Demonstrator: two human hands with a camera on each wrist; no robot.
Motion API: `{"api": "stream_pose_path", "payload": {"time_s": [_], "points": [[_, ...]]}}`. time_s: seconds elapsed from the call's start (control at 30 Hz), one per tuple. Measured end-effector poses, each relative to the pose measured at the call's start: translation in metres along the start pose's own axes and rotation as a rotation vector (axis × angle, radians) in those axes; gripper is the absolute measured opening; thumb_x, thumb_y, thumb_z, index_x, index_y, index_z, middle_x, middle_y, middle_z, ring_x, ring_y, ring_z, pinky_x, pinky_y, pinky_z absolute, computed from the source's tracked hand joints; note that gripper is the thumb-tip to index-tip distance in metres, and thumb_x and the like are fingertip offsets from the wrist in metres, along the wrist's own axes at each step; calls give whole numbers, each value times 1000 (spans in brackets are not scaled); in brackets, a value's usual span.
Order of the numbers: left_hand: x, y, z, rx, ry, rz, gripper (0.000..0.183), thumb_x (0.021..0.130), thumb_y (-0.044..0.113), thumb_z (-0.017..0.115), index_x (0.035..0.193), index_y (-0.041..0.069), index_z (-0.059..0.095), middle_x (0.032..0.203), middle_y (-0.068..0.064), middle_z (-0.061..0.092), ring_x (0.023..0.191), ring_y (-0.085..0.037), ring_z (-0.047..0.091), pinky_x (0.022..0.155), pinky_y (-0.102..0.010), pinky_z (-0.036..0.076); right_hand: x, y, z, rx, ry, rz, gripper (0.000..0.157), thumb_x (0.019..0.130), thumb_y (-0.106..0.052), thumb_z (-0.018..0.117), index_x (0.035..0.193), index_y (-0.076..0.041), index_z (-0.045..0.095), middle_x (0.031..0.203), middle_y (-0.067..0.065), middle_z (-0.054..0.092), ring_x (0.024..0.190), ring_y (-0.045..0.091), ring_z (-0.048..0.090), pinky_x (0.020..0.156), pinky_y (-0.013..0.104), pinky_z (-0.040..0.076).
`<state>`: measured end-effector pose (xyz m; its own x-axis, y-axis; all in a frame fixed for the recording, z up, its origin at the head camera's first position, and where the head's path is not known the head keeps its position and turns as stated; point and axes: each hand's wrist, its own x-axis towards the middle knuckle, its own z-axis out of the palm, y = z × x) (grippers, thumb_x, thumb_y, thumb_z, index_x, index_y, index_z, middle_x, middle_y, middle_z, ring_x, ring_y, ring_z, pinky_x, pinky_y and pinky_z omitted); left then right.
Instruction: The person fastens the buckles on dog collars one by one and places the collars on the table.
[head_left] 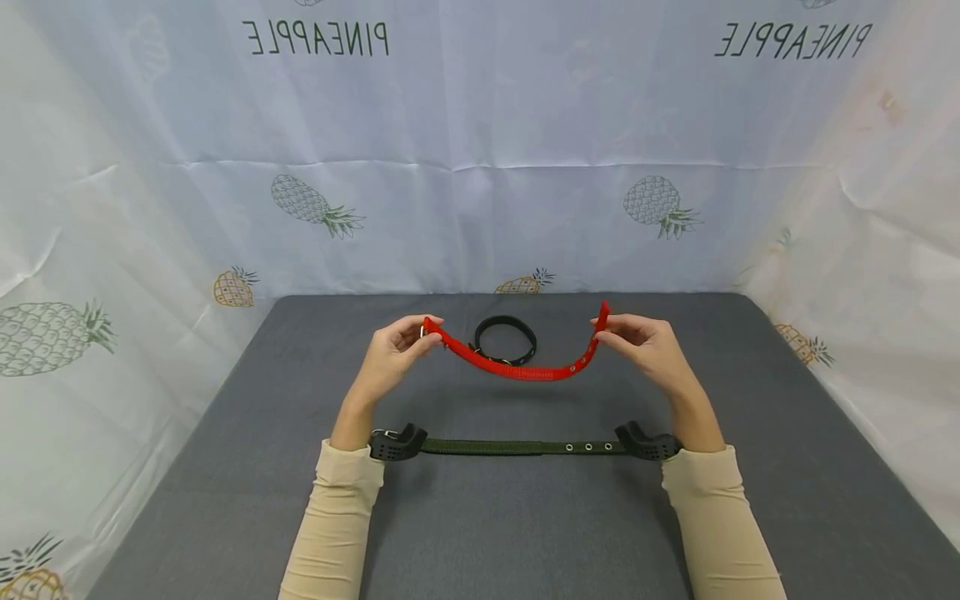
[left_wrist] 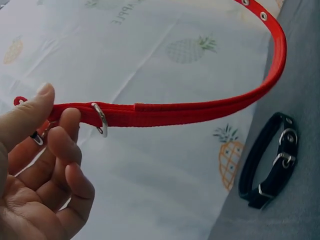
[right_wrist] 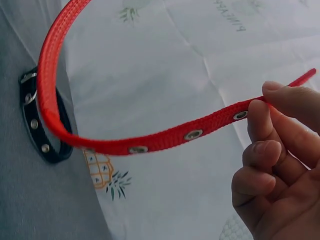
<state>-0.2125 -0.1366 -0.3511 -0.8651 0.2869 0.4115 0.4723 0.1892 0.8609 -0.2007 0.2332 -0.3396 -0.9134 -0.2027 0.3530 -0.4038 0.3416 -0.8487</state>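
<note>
A red collar (head_left: 525,372) with metal eyelets hangs in a shallow downward curve between my two hands, above the table. My left hand (head_left: 393,348) pinches its buckle end between thumb and fingers; a metal D-ring (left_wrist: 101,120) shows just beyond the fingertips. The buckle itself is partly hidden by those fingers. My right hand (head_left: 647,343) pinches the eyelet end, and the red tip sticks out past the thumb. In the right wrist view, several eyelets (right_wrist: 193,134) line the strap near that hand.
A black collar (head_left: 533,335), buckled into a loop, lies on the grey table (head_left: 517,533) behind the red one. A green collar (head_left: 483,447) lies stretched out nearer me, under my wrists. Pineapple-printed cloth (head_left: 480,225) hangs behind the table and at its sides.
</note>
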Motion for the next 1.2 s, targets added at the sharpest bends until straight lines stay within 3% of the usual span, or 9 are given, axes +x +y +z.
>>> {"api": "stream_pose_path", "payload": {"time_s": [0.13,0.27,0.5,0.8,1.0,1.2], "points": [[3,2,9,-51,19,73,24,90,2,64,112,-8,65,74,11,58,65,-8,49,60,-17,43,4,-4,11,7,-6,-6,21,89,-5,67,107,6,69,91,-31,66,80,-7,64,75,13,53],[6,3,18,-117,26,114,27,90,4,66,111,-12,64,76,14,60,66,-7,47,59,-17,42,8,-7,22,21,-21,-21,24,89,-3,66,107,13,66,89,-30,66,78,-6,64,73,12,53],[9,8,31,-172,29,105,35,89,11,68,112,-15,62,96,26,67,70,2,51,63,-17,44,11,-13,34,61,-54,-16,24,88,-4,68,106,11,67,84,-24,66,74,0,62,68,16,52],[12,14,47,-228,32,93,45,86,23,72,109,-16,64,87,20,64,73,4,56,68,-14,49,13,-19,46,72,-15,-93,19,86,0,69,101,11,70,79,-16,58,61,8,50,57,21,40],[12,16,52,-188,-4,64,37,87,20,71,106,-12,66,85,16,64,73,1,60,70,-15,52,13,-21,48,67,12,-91,17,85,2,69,99,11,70,87,-18,58,70,5,49,61,19,42],[9,20,52,-88,-78,37,22,91,12,66,105,-6,67,87,11,61,73,0,56,66,-16,45,12,-21,50,49,-49,-2,21,87,-10,70,103,5,71,90,-19,66,78,3,62,70,21,51]]}}
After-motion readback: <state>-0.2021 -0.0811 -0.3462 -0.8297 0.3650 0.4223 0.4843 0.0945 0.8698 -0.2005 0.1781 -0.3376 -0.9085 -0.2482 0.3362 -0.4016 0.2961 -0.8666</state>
